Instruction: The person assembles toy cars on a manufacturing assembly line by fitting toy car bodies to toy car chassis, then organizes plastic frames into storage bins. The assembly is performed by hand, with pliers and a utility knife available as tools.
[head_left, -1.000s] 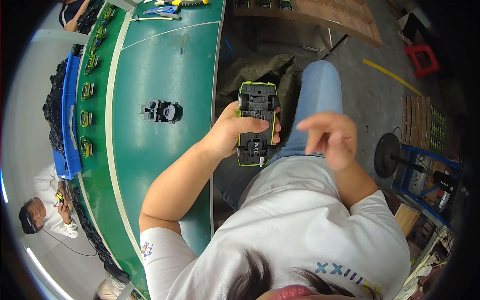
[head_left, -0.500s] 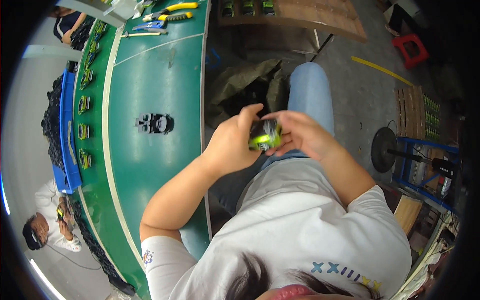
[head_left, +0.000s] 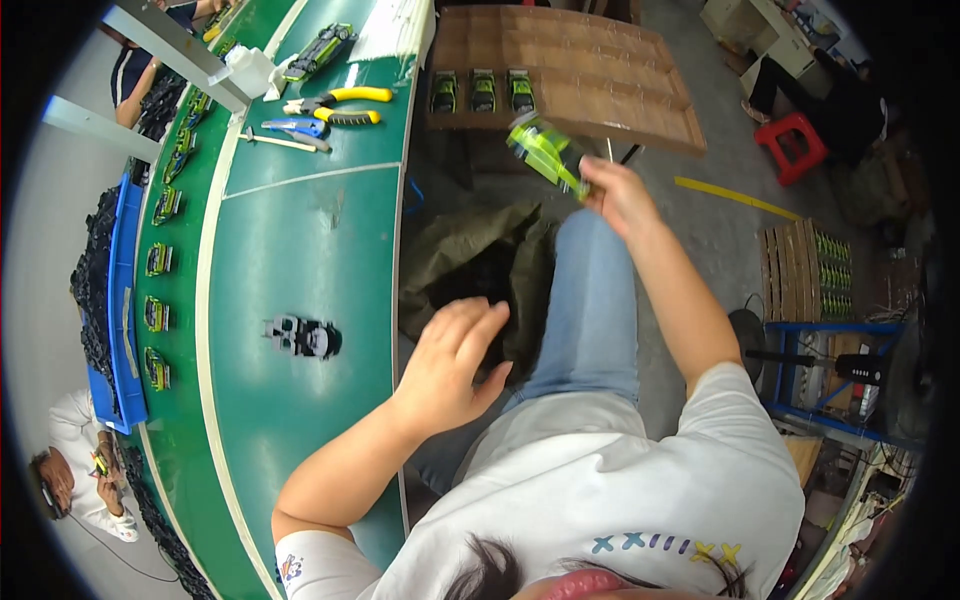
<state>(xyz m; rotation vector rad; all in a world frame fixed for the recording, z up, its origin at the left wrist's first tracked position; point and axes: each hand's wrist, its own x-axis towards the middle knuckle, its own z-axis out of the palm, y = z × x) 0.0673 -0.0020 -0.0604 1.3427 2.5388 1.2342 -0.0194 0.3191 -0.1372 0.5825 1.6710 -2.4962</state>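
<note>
My right hand [head_left: 624, 202] grips one end of a lime-green and black toy car [head_left: 547, 155], held up just short of a brown cardboard tray [head_left: 590, 62]. Several compartments divide that tray, and three similar toy cars [head_left: 483, 90] stand in its left part. My left hand [head_left: 450, 365] is over the bench edge by an olive sack [head_left: 455, 250], fingers stretched out and thumb apart, holding nothing. On the green bench [head_left: 310, 430], to its left, lies a grey and black toy car part [head_left: 303, 337].
Yellow-handled pliers [head_left: 345, 95], a blue cutter [head_left: 295, 128] and another toy car [head_left: 322, 50] lie at the bench's far end. More toy cars [head_left: 157, 314] line the green strip beside a blue bin [head_left: 120, 300]. A co-worker [head_left: 85, 465] sits across. A red stool [head_left: 790, 148] stands far right.
My hands have separated. The right one has carried the toy car away toward the tray; the left has let go and opened. The view has shifted, showing more of the tray.
</note>
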